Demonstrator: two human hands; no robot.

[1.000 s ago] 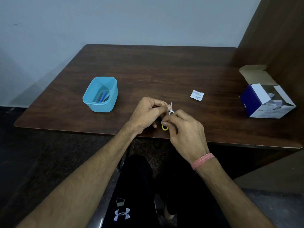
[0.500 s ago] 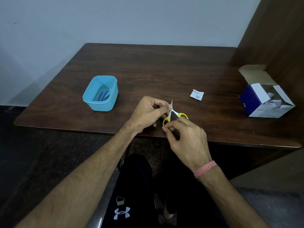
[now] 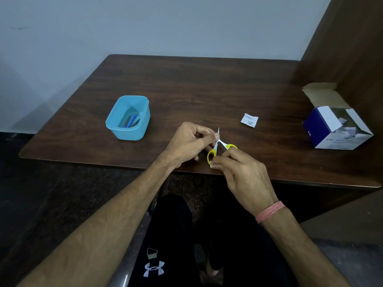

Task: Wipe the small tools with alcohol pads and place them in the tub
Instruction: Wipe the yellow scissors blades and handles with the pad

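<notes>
Small scissors (image 3: 220,145) with yellow handle loops and steel blades are held above the table's front edge, blades pointing away from me and spread a little. My left hand (image 3: 189,142) pinches the blades near the pivot. My right hand (image 3: 241,175) pinches a small white alcohol pad (image 3: 211,162) against the left handle loop. A light blue tub (image 3: 143,129) stands to the left on the table with a blue-handled tool (image 3: 131,121) and other small tools inside.
A torn white pad wrapper (image 3: 249,120) lies on the dark wooden table (image 3: 196,90) right of centre. An open blue and white box (image 3: 335,129) of pads sits at the right edge beside a wooden side panel (image 3: 352,48). My knees are under the table's front edge.
My right hand has slid back from the pivot toward the handles, uncovering both yellow loops. The left hand keeps its hold on the blades.
</notes>
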